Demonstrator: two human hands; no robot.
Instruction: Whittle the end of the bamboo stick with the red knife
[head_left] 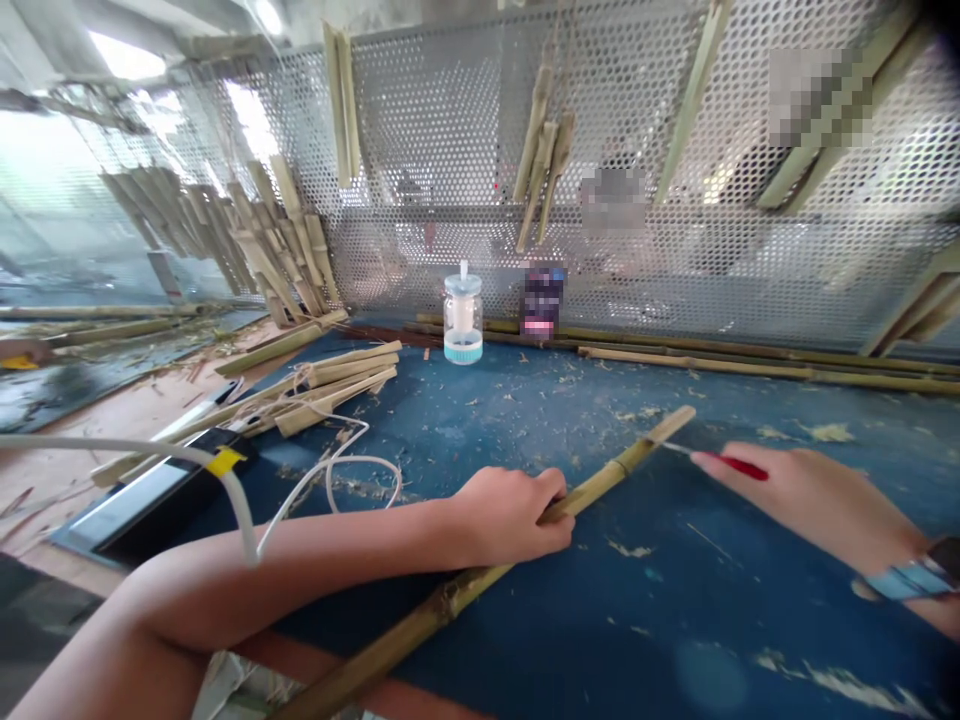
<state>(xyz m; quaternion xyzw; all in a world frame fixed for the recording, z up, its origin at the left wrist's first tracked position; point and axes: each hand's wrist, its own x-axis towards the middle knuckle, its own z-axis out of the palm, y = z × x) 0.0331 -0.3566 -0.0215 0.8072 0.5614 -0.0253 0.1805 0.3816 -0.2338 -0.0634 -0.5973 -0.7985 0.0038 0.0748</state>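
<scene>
The left hand (510, 518) is clenching a bamboo cane (622, 465) that is lying across the blue tabletop (712, 610), while the right hand (806, 495) is pinching a red-handled craft knife (739, 466), its thin blade (675, 448) just beside the cane's far end. The danger is that the blade is pointing along the cane toward the left hand: a slip on the smooth bamboo could carry it there, and loose shavings (630, 548) could let the cane roll.

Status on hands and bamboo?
Left hand gripping bamboo pole. Right hand holding red-handled knife, tip near pole's far end. White cable looped beside left forearm.
</scene>
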